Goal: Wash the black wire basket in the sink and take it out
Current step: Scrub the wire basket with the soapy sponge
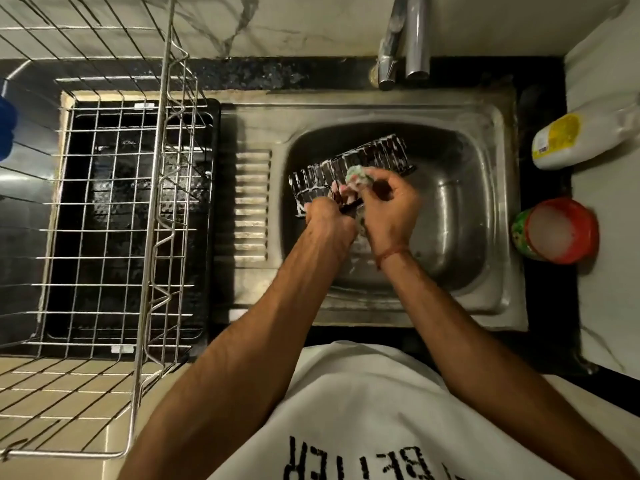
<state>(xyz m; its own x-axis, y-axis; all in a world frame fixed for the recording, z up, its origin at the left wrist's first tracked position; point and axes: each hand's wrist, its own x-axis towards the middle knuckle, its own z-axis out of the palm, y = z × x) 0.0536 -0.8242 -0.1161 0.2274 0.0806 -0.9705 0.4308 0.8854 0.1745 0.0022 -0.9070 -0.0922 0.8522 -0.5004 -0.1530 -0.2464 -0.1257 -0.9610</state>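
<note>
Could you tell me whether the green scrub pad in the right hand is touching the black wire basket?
Touching. The head view shows the right hand pressing the green scrub pad onto the soapy black wire basket, with no gap visible.

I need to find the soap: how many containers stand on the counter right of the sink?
2: a white bottle lying at the far side, and an open red tub nearer. Others may lie outside the view.

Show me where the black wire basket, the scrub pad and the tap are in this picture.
black wire basket (377, 152), head view, on its soapy upper wire side.
scrub pad (356, 174), head view, on the green and white pad above the right hand's fingers.
tap (417, 39), head view, on the steel spout.
</note>
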